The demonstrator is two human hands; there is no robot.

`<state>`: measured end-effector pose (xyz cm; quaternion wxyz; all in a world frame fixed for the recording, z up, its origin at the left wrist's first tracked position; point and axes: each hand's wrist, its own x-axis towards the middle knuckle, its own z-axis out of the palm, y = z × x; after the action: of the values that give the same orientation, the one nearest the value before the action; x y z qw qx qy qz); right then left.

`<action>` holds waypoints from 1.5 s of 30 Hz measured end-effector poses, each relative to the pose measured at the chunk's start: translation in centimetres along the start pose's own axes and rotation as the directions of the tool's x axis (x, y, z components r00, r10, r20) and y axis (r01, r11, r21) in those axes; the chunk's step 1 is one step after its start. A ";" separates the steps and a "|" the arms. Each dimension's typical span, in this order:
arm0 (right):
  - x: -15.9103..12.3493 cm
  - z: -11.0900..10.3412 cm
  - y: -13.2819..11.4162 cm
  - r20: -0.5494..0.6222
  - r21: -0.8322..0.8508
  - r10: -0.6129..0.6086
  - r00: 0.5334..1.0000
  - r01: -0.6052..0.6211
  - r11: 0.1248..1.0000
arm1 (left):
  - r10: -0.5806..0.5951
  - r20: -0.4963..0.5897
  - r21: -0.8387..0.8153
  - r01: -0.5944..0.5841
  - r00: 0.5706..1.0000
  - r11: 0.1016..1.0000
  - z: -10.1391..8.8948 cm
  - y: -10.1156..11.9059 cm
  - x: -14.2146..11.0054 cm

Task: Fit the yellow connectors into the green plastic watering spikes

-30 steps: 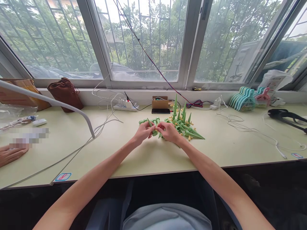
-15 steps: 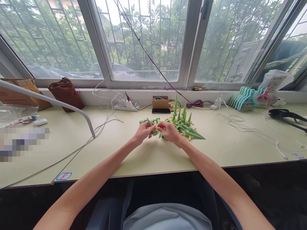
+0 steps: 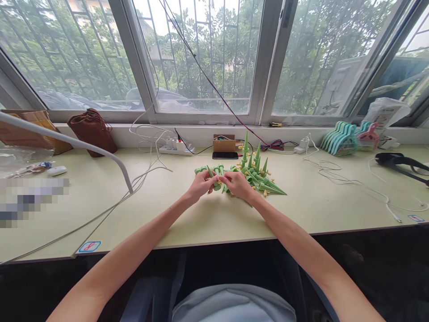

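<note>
Over the table's middle, my left hand (image 3: 201, 184) is closed round a green plastic watering spike (image 3: 210, 171), its pointed end angled up and away. My right hand (image 3: 236, 184) meets it from the right, thumb and fingertips pinched on the spike's small yellow valve (image 3: 219, 180), which the fingers mostly hide. Just beyond both hands lie several more green spikes (image 3: 221, 168). To the right of my right hand is a heap of green spikes (image 3: 268, 184) with yellow valves; some stand upright, others lie flat.
A phone (image 3: 225, 155) lies before a small cardboard box (image 3: 224, 144). Behind the hands to the left sits a power strip (image 3: 177, 150). White cables (image 3: 115, 203) cross the left side of the table. Teal hangers (image 3: 340, 137) and black straps (image 3: 400, 163) are at the right.
The spike in my left hand has tilted slightly, and my right fingertips have shifted a little at the valve. Everything else stays in place.
</note>
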<state>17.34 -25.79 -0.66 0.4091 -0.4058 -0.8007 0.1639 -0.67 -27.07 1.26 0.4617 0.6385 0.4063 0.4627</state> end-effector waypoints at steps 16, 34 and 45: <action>0.0 -0.1 -0.3 0.002 0.013 0.012 1.000 -0.012 1.000 | 0.045 -0.025 0.079 -0.043 0.999 0.996 0.1 -0.1 0.0; 0.0 -0.2 -0.3 0.012 0.031 0.014 1.000 -0.015 0.999 | 0.037 -0.062 0.121 -0.029 0.997 0.992 0.3 0.5 -0.3; 0.0 -0.1 -0.2 0.012 -0.009 0.026 1.000 -0.026 1.000 | 0.041 -0.062 0.152 -0.031 0.997 0.988 0.3 0.4 -0.4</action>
<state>17.29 -25.91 -0.48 0.4001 -0.4170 -0.7986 0.1681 -0.40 -27.60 1.56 0.3901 0.6634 0.4433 0.4595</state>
